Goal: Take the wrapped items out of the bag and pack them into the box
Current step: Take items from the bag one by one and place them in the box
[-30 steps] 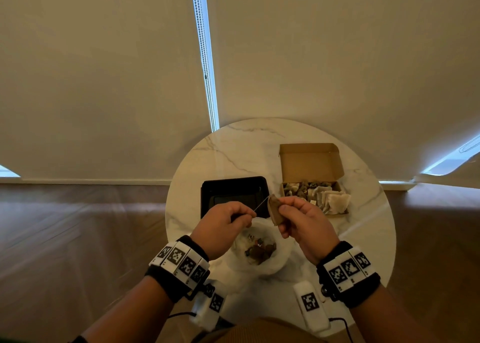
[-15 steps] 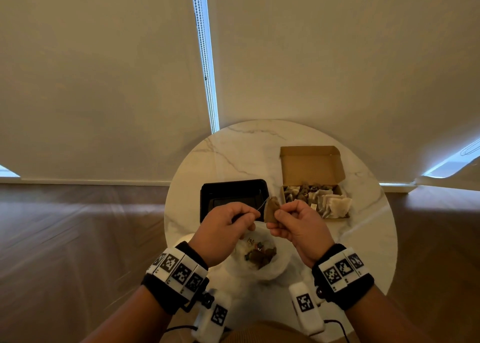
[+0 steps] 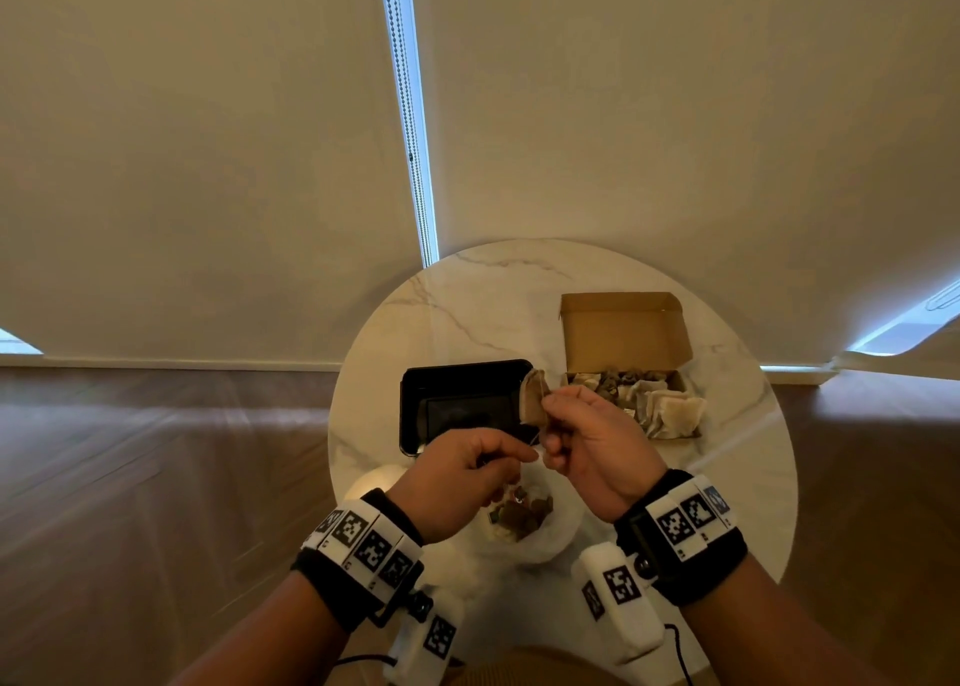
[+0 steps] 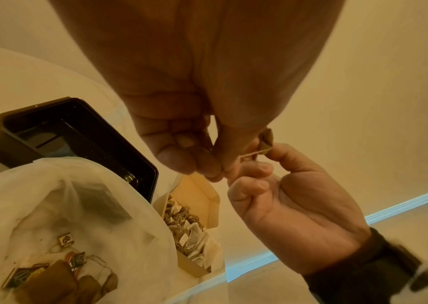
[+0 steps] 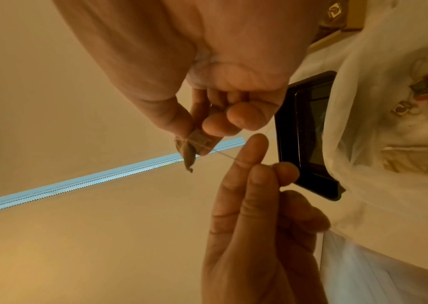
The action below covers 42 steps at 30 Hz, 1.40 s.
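Observation:
My right hand (image 3: pixel 548 399) pinches a brown tea bag (image 3: pixel 534 397) upright above the black tray. The right wrist view shows the tea bag (image 5: pixel 194 142) between thumb and fingers, with a thin string (image 5: pixel 223 154) crossing it. My left hand (image 3: pixel 524 456) pinches that string just below and left of the right hand; its fingertips (image 5: pixel 267 166) hold the string taut. The open white plastic bag (image 3: pixel 524 529) lies on the table under both hands with more tea bags inside (image 4: pixel 59 283). The open cardboard box (image 3: pixel 623 332) stands to the right, holding wrapped items (image 3: pixel 670 410).
A black plastic tray (image 3: pixel 457 404) sits left of the box on the round marble table (image 3: pixel 467 300). The table stands against a cream blind, with dark wood floor on both sides. White sensor packs hang by my wrists near the table's front edge.
The right hand has lifted the tea bag a little up and away. The left hand has moved right, close under the right hand, so the string between them is shorter.

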### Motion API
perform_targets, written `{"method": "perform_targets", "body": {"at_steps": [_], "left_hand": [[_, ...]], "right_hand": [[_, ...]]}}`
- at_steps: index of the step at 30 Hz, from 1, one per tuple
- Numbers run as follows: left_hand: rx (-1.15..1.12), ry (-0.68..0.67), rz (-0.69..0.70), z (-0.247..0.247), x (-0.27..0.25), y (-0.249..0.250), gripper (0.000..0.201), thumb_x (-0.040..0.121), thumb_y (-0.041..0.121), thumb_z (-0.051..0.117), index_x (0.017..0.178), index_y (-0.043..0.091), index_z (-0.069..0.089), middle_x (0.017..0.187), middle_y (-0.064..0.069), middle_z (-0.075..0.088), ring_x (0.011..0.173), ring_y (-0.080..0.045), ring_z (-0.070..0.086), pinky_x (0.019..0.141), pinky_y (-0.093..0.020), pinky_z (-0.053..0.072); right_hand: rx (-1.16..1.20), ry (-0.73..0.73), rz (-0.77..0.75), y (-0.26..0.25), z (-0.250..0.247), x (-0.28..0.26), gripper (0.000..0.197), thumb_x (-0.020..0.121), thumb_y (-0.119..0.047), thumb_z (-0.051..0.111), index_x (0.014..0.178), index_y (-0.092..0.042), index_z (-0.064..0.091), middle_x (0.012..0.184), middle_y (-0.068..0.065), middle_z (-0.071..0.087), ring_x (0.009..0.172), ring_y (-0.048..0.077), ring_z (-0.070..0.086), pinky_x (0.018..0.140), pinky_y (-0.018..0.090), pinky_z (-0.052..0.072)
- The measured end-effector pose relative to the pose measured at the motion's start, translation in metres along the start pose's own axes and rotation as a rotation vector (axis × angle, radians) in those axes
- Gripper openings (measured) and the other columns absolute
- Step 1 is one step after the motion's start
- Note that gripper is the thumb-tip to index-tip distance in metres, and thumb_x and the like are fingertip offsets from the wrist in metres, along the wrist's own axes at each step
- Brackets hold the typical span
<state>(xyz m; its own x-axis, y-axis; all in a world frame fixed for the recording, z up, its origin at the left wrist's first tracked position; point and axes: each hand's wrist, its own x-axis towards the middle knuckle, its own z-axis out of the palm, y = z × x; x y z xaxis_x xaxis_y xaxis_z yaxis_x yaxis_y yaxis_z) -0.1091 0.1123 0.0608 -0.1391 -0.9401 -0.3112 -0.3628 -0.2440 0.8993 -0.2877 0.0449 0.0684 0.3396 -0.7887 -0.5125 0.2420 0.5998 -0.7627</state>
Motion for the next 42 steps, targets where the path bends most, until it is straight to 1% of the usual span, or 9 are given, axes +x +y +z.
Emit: {"method": "perform_targets", "body": {"at_steps": [8,13,18,23,26,28,31,35,42], "left_hand": [[-0.253,0.219,-0.086,-0.009,0.01,0.007,0.014,0.089,0.013,0.079,0.1,0.009,0.072,0.084,-0.012,0.077,0.072,-0.02,0.073,0.069,-0.033,0.063],[-0.455,0.254,-0.14,-0.012,0.012,0.006,0.012,0.093,0.014,0.074,0.102,0.006,0.074,0.089,-0.019,0.077,0.079,-0.027,0.074,0.082,-0.046,0.064],[-0.42,0.254,-0.101,-0.013,0.006,0.009,0.012,0.097,0.02,0.069,0.102,0.012,0.076,0.086,-0.007,0.078,0.081,-0.023,0.075,0.082,-0.039,0.064],[-0.181,0.337,-0.021,-0.016,0.001,-0.005,0.011,0.092,0.007,0.072,0.098,0.016,0.074,0.085,-0.001,0.078,0.078,-0.015,0.074,0.073,-0.03,0.061],[-0.173,0.354,-0.039,-0.02,-0.007,-0.01,0.011,0.094,0.006,0.069,0.098,0.016,0.072,0.085,0.003,0.078,0.078,-0.009,0.073,0.069,-0.021,0.057],[-0.161,0.351,-0.062,-0.022,-0.012,-0.017,0.012,0.095,0.007,0.069,0.099,0.018,0.072,0.087,0.003,0.077,0.08,-0.01,0.073,0.07,-0.021,0.055],[-0.118,0.341,-0.09,-0.021,-0.018,-0.027,0.012,0.095,0.01,0.068,0.101,0.02,0.072,0.089,0.002,0.077,0.083,-0.011,0.074,0.074,-0.025,0.058],[-0.094,0.328,-0.102,-0.019,-0.028,-0.031,0.013,0.096,0.012,0.068,0.102,0.023,0.071,0.092,0.003,0.077,0.084,-0.008,0.073,0.073,-0.02,0.056],[-0.053,0.321,-0.132,-0.018,-0.038,-0.041,0.012,0.096,0.013,0.068,0.1,0.024,0.07,0.088,0.006,0.077,0.08,-0.006,0.073,0.074,-0.021,0.055]], "right_hand": [[-0.239,-0.077,-0.022,0.011,0.004,-0.005,0.005,0.097,-0.01,0.064,0.101,-0.007,0.065,0.084,0.015,0.069,0.062,0.021,0.06,0.055,0.03,0.05],[-0.41,-0.036,-0.128,0.016,0.008,-0.001,0.005,0.097,-0.011,0.066,0.1,-0.007,0.065,0.083,0.014,0.074,0.066,0.023,0.067,0.06,0.032,0.056],[-0.521,-0.006,-0.204,0.02,0.013,0.004,0.007,0.098,-0.013,0.066,0.098,-0.006,0.065,0.082,0.016,0.072,0.065,0.022,0.068,0.061,0.032,0.058],[-0.552,0.016,-0.161,0.027,0.015,0.012,0.012,0.098,-0.022,0.065,0.099,-0.01,0.066,0.086,0.018,0.074,0.07,0.032,0.071,0.06,0.037,0.059],[-0.971,0.037,-0.199,0.043,0.002,0.021,0.013,0.099,-0.032,0.06,0.095,-0.02,0.066,0.082,0.004,0.072,0.069,0.024,0.07,0.058,0.029,0.056],[-1.397,-0.05,-0.212,0.064,-0.006,0.032,0.014,0.099,-0.035,0.057,0.095,-0.025,0.066,0.087,-0.004,0.069,0.078,0.017,0.066,0.071,0.031,0.056],[-1.853,-0.201,-0.159,0.108,-0.013,0.054,0.024,0.102,-0.035,0.05,0.111,-0.021,0.068,0.111,0.001,0.07,0.103,0.023,0.065,0.093,0.036,0.052],[-2.028,-0.181,0.0,0.143,-0.022,0.069,0.032,0.105,-0.035,0.046,0.124,-0.019,0.066,0.124,0.007,0.069,0.113,0.029,0.065,0.099,0.043,0.051],[-2.053,-0.18,0.037,0.152,-0.028,0.072,0.031,0.103,-0.028,0.051,0.129,-0.016,0.064,0.131,0.009,0.065,0.12,0.03,0.062,0.104,0.043,0.049]]}}
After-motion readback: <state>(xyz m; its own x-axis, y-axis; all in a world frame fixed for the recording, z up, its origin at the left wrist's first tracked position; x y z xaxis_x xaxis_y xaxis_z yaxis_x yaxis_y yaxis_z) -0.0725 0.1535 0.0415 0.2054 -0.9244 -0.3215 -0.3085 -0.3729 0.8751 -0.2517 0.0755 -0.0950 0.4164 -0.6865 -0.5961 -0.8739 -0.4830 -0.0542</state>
